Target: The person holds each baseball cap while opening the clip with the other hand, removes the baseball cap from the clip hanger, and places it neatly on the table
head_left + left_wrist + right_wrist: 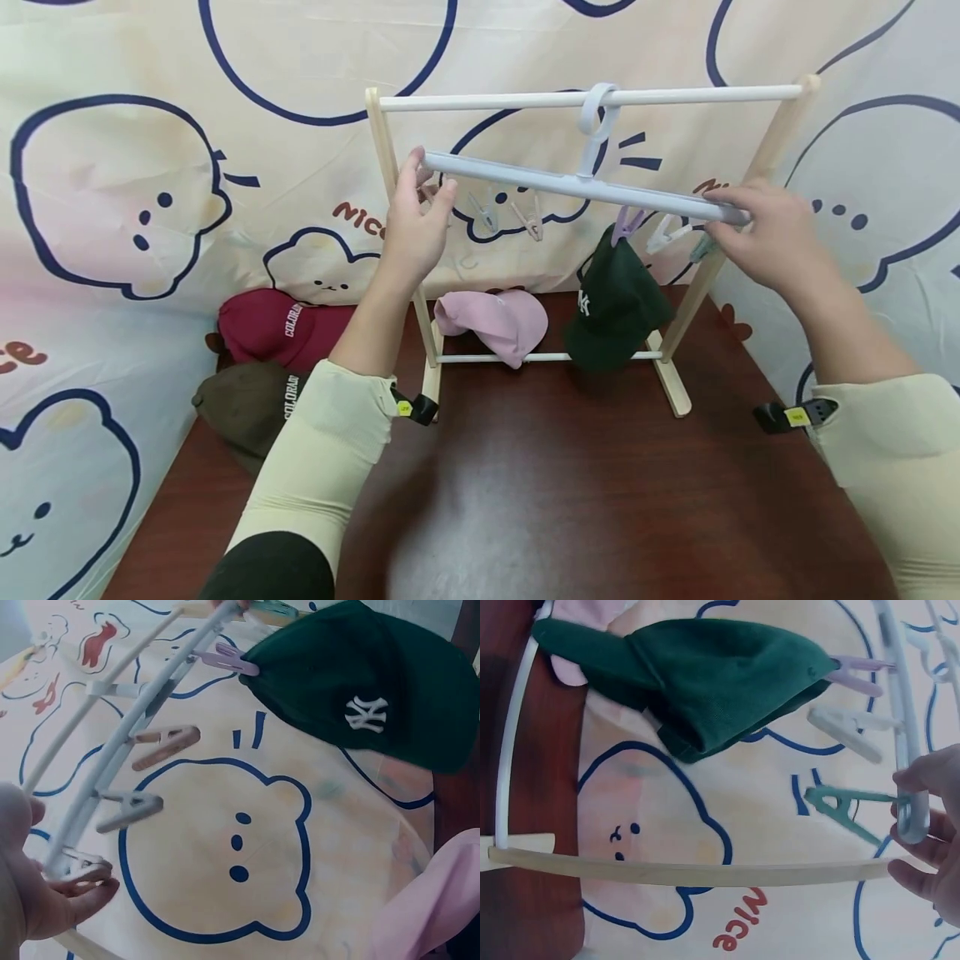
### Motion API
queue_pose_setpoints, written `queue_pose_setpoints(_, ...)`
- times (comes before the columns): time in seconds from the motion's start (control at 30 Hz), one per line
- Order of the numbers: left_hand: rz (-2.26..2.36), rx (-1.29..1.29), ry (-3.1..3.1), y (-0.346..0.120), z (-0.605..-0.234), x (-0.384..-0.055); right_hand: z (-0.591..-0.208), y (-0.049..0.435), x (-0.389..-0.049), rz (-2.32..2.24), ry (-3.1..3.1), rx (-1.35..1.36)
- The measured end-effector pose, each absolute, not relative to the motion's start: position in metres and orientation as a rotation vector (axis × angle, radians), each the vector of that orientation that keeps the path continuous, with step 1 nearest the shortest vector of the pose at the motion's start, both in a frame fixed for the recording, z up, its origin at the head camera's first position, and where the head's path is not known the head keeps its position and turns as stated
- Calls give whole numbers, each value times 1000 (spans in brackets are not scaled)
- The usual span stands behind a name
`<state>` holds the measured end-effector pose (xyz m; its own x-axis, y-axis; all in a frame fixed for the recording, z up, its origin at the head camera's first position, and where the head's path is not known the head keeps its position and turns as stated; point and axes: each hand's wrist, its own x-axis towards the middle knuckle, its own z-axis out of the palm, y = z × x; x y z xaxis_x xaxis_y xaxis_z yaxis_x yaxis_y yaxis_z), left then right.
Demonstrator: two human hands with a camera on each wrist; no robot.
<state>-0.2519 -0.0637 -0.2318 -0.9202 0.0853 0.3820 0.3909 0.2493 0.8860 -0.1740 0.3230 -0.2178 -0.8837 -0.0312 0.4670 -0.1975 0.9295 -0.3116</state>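
Note:
A pale blue clip hanger (pixel 517 177) hooks over the top rod of a wooden rack (pixel 480 102) and tilts down to the right. My left hand (pixel 420 221) grips its left end, and my right hand (pixel 772 233) pinches the right end between thumb and fingers. From a purple clip (pixel 229 660) hangs a dark green cap (pixel 618 308) with a white NY logo. Beside it dangle a white clip (pixel 847 731) and a green clip (pixel 844 810). Beige and grey clips (pixel 161 744) hang along the left half, holding nothing.
A pink cap (pixel 498 321) lies by the rack's lower rod. At the left, a dark red cap (pixel 262 329) and an olive cap (pixel 243 408) rest on the brown table (pixel 555 500). A cartoon-printed cloth (pixel 315 183) stands behind and at both sides.

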Motion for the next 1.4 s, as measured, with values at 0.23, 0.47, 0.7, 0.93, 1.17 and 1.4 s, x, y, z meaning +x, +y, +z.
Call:
queue_pose_setpoints(0.23,-1561,-428,-2383,-64,-237,-248,-219,321,-142,650,-2365,248)
queue_pose_setpoints(0.47,-1415,-612,-2336,-54,-240,-234,-229,287,-116,733,-2047,501)
queue_pose_setpoints(0.7,-1293,-938,-2278,-39,-248,-211,-242,240,-109,942,-1931,679)
queue_pose_setpoints(0.93,-1240,-1209,-2222,-31,-253,-179,-249,196,-110,1159,-1872,895)
queue_pose_setpoints(1.17,-1700,-1304,-2029,-37,-263,-160,-261,165,-123,1145,-1954,1044)
queue_pose_setpoints(1.4,-2139,-1102,-1856,-39,-277,-162,-273,142,-136,1619,-1897,1111)
